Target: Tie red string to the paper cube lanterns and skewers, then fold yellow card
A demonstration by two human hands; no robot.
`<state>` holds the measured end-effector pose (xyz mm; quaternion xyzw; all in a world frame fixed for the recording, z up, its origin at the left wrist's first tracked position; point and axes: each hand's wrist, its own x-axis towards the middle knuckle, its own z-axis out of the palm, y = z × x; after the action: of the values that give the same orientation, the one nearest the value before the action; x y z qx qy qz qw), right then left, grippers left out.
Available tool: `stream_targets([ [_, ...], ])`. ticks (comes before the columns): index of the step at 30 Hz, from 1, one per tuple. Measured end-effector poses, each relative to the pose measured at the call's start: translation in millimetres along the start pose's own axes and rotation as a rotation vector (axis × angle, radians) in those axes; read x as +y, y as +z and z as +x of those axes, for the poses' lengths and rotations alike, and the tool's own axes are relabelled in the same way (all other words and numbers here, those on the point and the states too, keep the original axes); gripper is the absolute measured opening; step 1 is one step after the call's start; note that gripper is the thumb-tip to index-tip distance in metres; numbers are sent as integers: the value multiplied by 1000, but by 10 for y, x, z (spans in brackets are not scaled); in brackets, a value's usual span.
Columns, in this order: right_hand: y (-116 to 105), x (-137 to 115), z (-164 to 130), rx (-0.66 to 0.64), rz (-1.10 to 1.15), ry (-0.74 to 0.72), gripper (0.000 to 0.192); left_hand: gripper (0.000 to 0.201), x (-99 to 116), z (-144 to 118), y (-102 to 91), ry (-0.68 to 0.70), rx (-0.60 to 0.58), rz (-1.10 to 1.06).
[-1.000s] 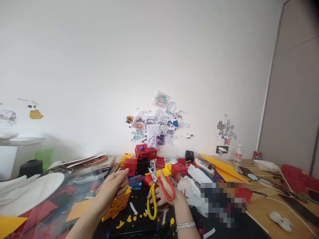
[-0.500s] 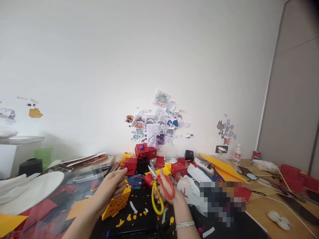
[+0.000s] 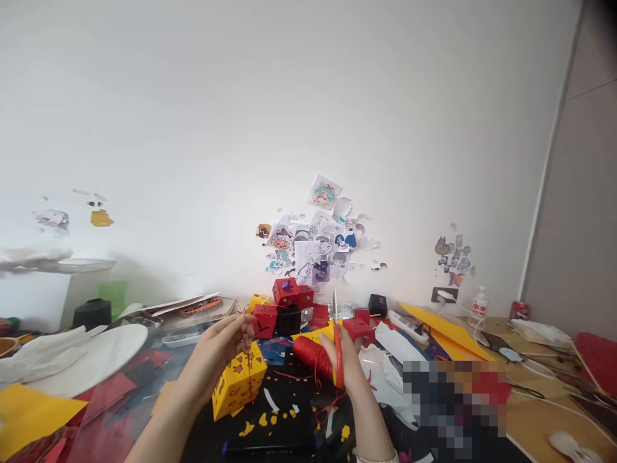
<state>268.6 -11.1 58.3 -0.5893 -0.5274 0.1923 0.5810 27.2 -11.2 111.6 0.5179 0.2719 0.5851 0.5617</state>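
My left hand [image 3: 225, 344] is closed in a pinch on a thin red string [image 3: 250, 376], which runs down in front of a yellow box [image 3: 240, 384] with dark cut-out shapes. The box is tilted just below the fingers. In my right hand [image 3: 351, 363] is a pair of scissors [image 3: 338, 350] with a red and a yellow handle, held edge-on with the blades pointing up. A spool of red string [image 3: 312, 355] lies against the right fingers; whether they grip it I cannot tell. Loose red string trails over the black surface below.
Red boxes [image 3: 285, 292] and a black box [image 3: 288, 319] stand behind my hands. Yellow scraps [image 3: 263, 420] litter the black mat. A white plate [image 3: 113, 357] with crumpled paper is at left. Yellow sheets [image 3: 446, 331], a bottle [image 3: 479, 307] and a cable are at right.
The scissors have turned from face-on to edge-on, and my right hand has moved slightly right. The red spool and trailing string show more. The view has swung a little left.
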Motion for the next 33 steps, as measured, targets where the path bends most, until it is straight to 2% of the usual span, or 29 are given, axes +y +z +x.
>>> stream_targets([
  [4,1,5,-10,61,-392,18,55,45,-5,-1,-17,13,41,99],
  [8,-5,-21,-81,61,-794,23,43,55,-35,20,-40,4,54,187],
  [10,-4,-30,-114,32,-924,46,39,56,-54,33,-44,-9,48,226],
  [16,33,-52,-190,107,-1017,77,48,48,-69,39,-11,-51,29,332],
  [19,27,-62,-202,101,-1029,117,43,46,-49,21,7,-63,37,376],
  [21,15,-68,-187,142,-1039,119,37,46,-55,19,11,-61,9,397],
  [23,22,-85,-163,183,-957,54,32,44,-89,29,16,-51,-37,427],
  [24,41,-102,-154,169,-841,-8,30,41,-115,36,23,-47,-62,446],
  [25,74,-125,-153,117,-673,-74,28,37,-145,44,34,-46,-87,464],
  [27,178,-187,-179,-77,-254,-168,29,28,-211,52,74,-50,-135,501],
  [29,314,-256,-239,-276,96,-187,34,22,-269,45,132,-63,-189,530],
  [30,381,-285,-275,-336,205,-184,36,21,-292,37,163,-67,-212,539],
  [33,530,-325,-356,-332,322,-181,36,20,-336,8,239,-62,-249,556],
])
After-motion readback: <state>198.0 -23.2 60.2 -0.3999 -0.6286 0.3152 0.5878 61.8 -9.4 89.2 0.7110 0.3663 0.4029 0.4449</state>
